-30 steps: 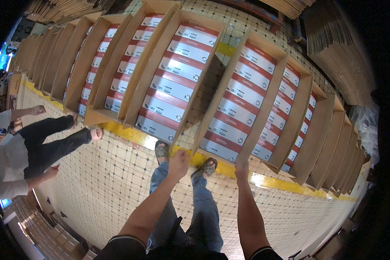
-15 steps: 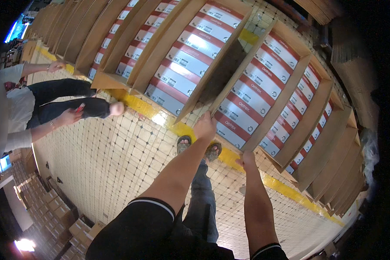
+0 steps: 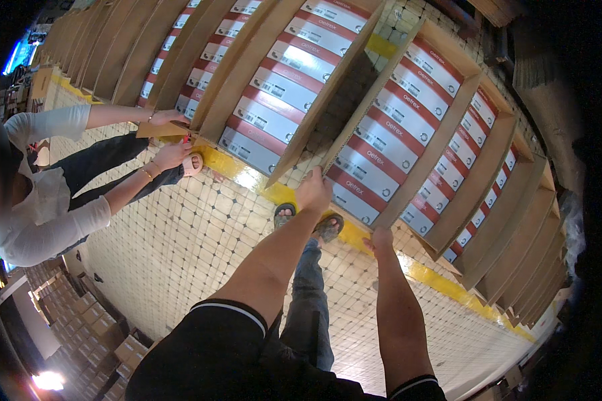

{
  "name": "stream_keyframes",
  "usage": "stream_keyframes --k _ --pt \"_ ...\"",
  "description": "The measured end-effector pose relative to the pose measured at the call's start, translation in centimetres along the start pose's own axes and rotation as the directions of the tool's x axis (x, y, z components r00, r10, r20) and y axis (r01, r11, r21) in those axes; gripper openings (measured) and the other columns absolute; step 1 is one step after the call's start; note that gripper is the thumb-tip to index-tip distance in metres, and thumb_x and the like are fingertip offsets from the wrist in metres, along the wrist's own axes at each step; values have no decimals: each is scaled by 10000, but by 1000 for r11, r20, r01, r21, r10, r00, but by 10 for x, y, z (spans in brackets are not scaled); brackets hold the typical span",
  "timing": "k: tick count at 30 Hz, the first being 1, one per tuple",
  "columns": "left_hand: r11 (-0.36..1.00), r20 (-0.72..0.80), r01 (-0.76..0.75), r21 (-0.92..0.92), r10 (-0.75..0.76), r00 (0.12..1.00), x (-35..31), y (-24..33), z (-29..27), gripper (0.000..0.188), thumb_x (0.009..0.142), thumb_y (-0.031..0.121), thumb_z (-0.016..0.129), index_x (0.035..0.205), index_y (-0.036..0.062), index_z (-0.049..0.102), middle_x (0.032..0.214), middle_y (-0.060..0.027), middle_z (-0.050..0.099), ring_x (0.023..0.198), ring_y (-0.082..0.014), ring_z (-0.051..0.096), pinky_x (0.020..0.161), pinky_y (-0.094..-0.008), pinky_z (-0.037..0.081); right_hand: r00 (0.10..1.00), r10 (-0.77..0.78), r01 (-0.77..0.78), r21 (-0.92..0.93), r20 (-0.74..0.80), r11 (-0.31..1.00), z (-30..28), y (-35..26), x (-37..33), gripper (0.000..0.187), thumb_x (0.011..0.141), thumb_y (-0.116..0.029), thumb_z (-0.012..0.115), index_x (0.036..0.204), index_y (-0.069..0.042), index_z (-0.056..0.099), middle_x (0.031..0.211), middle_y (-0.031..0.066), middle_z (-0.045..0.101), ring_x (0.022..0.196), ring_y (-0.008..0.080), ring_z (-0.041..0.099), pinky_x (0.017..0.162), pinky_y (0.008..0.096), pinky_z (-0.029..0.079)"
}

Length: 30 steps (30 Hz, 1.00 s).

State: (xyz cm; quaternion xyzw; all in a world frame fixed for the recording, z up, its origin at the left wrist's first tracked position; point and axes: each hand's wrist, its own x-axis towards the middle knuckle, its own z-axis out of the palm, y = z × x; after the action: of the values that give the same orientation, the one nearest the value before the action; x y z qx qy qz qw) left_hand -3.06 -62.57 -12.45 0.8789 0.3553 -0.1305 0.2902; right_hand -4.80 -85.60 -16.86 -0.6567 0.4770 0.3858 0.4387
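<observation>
A long open cardboard carton holds a row of white-and-red shoe boxes. My left hand is closed on its near left corner, fingers curled over the cardboard edge. At the near right corner, my right hand grips the same carton, its fingertips partly hidden. Both arms are stretched forward. A gap showing dark floor separates this carton from a second open carton on its left, which holds a similar row of shoe boxes.
More open cartons line up on both sides along a yellow floor stripe. At left, a co-worker in a white top leans over a carton, both hands near its flap, something red in one. Brown cartons are stacked at the lower left on the tiled floor.
The co-worker has come closer from the left and now has both hands at a carton flap. My hands keep their hold on the carton, with only slight movement.
</observation>
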Motion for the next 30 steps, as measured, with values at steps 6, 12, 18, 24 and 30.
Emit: stream_keyframes --k 6,12,18,24,30 --pt "999 -20 -31 -37 30 999 -1 -2 2 337 816 230 578 1111 91 494 1006 -186 639 905 -389 623 758 -502 490 1000 26 -25 -43 12 999 0 5 8 323 939 -255 389 1150 -24 467 961 162 584 609 327 676 412 350 515" --pt "1000 40 -19 5 19 999 4 -4 3 355 811 224 577 1125 93 475 1013 -181 623 895 -393 623 755 -506 488 999 -35 35 -43 -5 998 0 6 9 359 945 -331 405 1134 -34 473 958 155 594 624 313 675 441 356 528" --pt "999 66 20 26 -22 998 3 -6 4 445 776 261 610 1167 93 480 1051 -222 640 911 -425 623 766 -523 485 999 29 -31 51 30 998 1 16 16 431 903 -447 488 1168 -108 509 975 130 587 606 313 658 512 398 558" --pt "998 56 -17 53 15 998 3 -4 5 360 756 201 630 1049 63 472 956 -207 645 861 -417 628 748 -514 487 985 -168 161 -128 -45 979 7 17 11 263 881 -155 480 1108 -74 583 707 187 624 580 289 671 486 349 578" --pt "992 51 -115 48 113 992 3 -5 0 363 770 225 640 1031 49 458 937 -219 637 863 -423 621 751 -504 482 993 -79 77 -29 -89 997 7 8 6 375 851 -197 505 1209 -108 572 886 216 675 711 328 692 542 410 562"
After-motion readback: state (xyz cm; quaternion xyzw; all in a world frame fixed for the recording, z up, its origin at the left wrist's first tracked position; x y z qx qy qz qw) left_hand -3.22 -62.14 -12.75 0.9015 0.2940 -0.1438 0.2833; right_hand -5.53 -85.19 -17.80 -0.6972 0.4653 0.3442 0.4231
